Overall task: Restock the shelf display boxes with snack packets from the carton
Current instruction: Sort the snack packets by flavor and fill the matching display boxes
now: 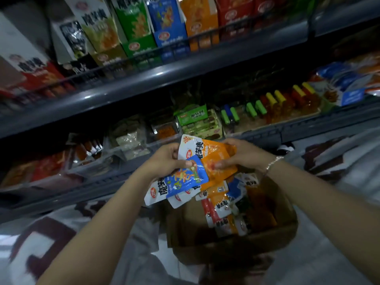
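Both hands are up in front of the lower shelf (267,132), in the open gap between its grey front edge and the carton (232,241) below, with clear air around the forearms on either side. The left hand (164,161) grips a fan of blue packets (185,179), thumb curled over their upper ends; their long axes slant down and to the left, white logo ends pointing toward the floor. Just beside it, touching, the right hand (236,155) pinches an orange packet (213,157), fingers curled round its right edge, the white top corner tilted up and left toward the shelf. The two sets overlap where the hands meet. Directly beneath them the brown carton sits open-topped, its near wall toward the camera, holding a jumble of orange, blue, red and white packets lying at mixed angles. Up above, the display boxes (164,23) stand upright in a row behind the upper shelf's rail, green, blue, orange, red.
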`<state>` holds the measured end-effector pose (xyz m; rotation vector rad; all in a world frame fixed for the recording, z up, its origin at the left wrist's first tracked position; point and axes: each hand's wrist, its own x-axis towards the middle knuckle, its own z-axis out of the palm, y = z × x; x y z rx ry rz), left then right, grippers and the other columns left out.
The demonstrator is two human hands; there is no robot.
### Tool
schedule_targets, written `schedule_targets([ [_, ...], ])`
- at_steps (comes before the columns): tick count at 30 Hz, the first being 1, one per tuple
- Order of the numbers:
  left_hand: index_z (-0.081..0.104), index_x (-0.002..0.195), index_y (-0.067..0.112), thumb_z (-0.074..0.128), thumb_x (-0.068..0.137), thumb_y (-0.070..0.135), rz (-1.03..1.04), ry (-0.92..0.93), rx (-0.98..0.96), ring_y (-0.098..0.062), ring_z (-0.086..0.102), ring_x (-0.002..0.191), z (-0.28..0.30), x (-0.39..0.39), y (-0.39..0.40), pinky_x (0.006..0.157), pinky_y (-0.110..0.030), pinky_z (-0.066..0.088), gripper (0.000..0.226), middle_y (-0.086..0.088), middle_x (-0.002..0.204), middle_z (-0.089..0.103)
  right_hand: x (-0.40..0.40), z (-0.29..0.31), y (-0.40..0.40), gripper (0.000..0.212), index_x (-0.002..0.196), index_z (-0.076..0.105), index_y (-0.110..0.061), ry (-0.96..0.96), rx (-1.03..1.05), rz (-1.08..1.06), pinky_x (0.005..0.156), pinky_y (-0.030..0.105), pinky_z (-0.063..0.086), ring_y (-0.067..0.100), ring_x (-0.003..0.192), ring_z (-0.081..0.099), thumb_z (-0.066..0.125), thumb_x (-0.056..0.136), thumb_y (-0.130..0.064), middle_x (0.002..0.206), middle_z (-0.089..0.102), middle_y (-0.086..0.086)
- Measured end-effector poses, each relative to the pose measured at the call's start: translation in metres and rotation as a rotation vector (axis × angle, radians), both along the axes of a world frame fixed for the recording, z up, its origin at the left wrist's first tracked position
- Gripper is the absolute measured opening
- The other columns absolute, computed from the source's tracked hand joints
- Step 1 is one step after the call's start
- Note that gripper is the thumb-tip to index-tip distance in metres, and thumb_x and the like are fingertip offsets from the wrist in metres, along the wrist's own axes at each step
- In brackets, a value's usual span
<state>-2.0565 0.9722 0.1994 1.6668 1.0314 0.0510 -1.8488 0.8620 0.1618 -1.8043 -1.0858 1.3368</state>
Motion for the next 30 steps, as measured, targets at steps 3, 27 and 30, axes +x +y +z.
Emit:
schedule_targets([
  [3,0.061,0.109,0.012,0.071,0.082,0.006,-0.021,-0.053,-0.016,-0.026,0.072,0.084,0.017,0.005,0.002,0.080,-0.043,0.058,0.030,-0.008,0.093,0.075,0.010,0.039,0.006,0.050,0.102,0.056,-0.022,-0.147,0.002,0.074,0.063,0.026,0.055,0.011,0.087,0.060,0.084,0.063,-0.035,0.096,0.056,-0.015],
  [27,0.060,0.077,0.014,0.064,0.091,0.013,0.440,-0.082,-0.121,-0.023,0.061,0.070,-0.027,0.020,0.026,0.068,-0.034,0.049,0.014,-0.006,0.072,0.067,0.049,0.030,0.022,0.031,0.111,0.061,-0.006,0.092,-0.227,-0.029,0.075,0.038,0.058,0.026,0.086,0.068,0.069,0.081,-0.010,0.101,0.070,0.013],
  [30,0.054,0.089,0.015,0.054,0.097,0.018,0.539,-0.090,-0.132,-0.017,0.064,0.062,-0.028,0.019,0.031,0.061,-0.031,0.050,0.008,-0.003,0.074,0.067,0.050,0.030,0.018,0.020,0.103,0.061,-0.015,0.165,-0.178,-0.127,0.074,0.038,0.056,0.023,0.083,0.066,0.065,0.085,-0.010,0.096,0.069,0.010],
])
